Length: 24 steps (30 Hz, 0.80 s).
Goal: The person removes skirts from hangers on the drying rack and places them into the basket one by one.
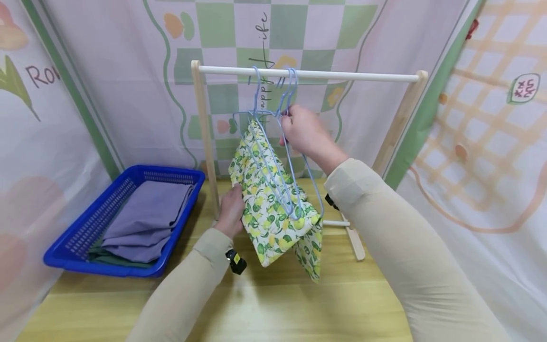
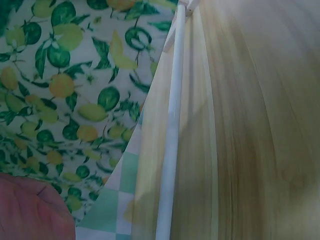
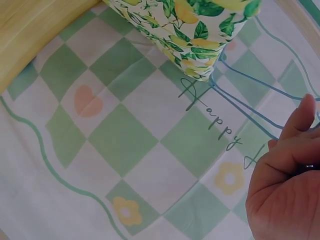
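Note:
A white cloth with a lemon print (image 1: 273,223) hangs folded over a light blue wire hanger (image 1: 256,90) on the rail, one corner drooping lower at the right. My left hand (image 1: 232,211) grips the cloth's left edge; in the left wrist view, part of that hand (image 2: 35,212) shows against the print. Up by the hooks, my right hand (image 1: 305,130) pinches the blue wire of the hangers to the right, just below their necks. The right wrist view has its curled fingers (image 3: 287,165) at the wires, below the cloth's corner (image 3: 200,65).
The rack's white rail (image 1: 363,76) spans two wooden posts, with a lower white bar (image 2: 170,150) near the table (image 1: 273,308). To the left stands a blue plastic basket (image 1: 107,270) holding folded purple cloth (image 1: 149,213) over green cloth (image 1: 124,256). Printed curtains (image 1: 325,28) enclose the table.

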{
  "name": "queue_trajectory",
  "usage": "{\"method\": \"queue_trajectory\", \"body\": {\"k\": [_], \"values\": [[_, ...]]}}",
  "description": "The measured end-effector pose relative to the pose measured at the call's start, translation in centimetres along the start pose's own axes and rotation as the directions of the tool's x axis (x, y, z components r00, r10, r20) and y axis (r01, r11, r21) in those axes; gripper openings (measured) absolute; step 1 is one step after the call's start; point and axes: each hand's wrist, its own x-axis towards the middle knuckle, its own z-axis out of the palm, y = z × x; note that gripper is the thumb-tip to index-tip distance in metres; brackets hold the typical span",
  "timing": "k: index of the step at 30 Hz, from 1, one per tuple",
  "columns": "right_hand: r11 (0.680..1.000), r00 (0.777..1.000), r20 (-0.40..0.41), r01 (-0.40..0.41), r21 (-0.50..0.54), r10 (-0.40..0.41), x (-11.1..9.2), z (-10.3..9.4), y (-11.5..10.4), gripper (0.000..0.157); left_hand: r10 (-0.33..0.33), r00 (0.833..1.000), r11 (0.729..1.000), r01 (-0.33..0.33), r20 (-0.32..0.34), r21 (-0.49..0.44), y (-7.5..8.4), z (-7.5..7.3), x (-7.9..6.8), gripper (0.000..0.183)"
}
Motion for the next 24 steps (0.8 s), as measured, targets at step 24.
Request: {"method": "queue_trajectory", "body": {"k": [24], "values": [[0.986,0.999,-0.048,0.015,-0.165,-0.023,0.7,0.4,0.6,0.033,0.064,0.997,0.992,-0.060,-0.036,0.113,0.7,-2.0,-0.4,0.049]]}}
